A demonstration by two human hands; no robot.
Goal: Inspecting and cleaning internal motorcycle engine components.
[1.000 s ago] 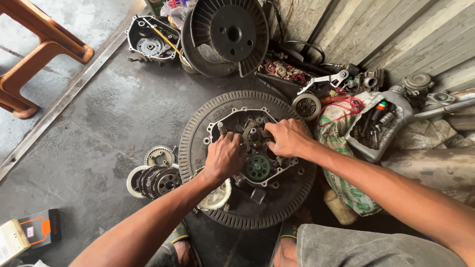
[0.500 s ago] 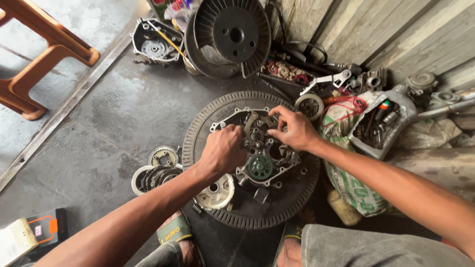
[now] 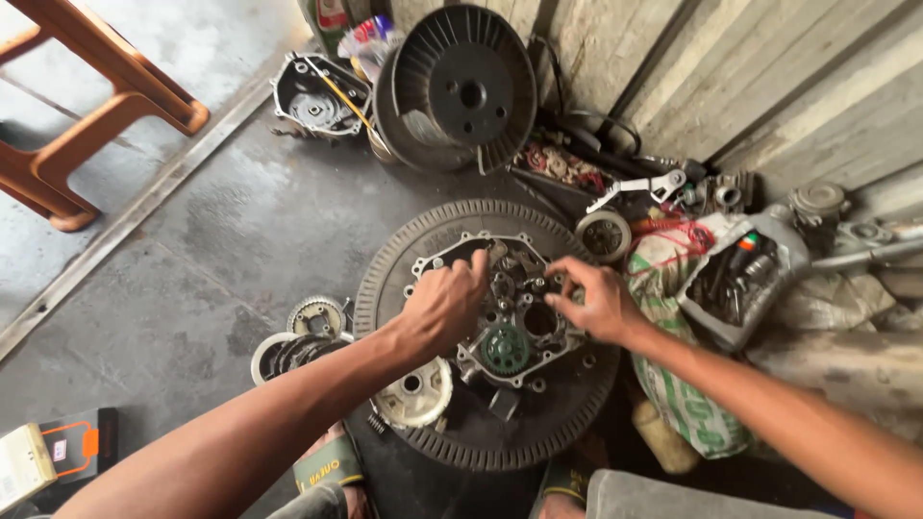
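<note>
Fingers of the left hand [image 3: 444, 306] were curled into a loose fist, knuckles up, their tips pressed down on the upper left rim of the engine case [image 3: 505, 308]; whether they pinched any small part I could not tell. Fingers of the right hand [image 3: 594, 300] were bent and pinched together on something small at the case's upper right edge, too tiny to make out. Between the two sets of fingertips lay the case's open middle with its shafts and small gears, so both hands were equally near. Just below the fingers sat a green toothed gear [image 3: 505, 349]. Cast grey metal, oily and pitted, the case rested flat on a large dark ribbed disc [image 3: 394, 279], its long axis running from upper left to lower right. Left of the fingers, well apart, lay stacked clutch plates [image 3: 293, 354] on greasy concrete.
</note>
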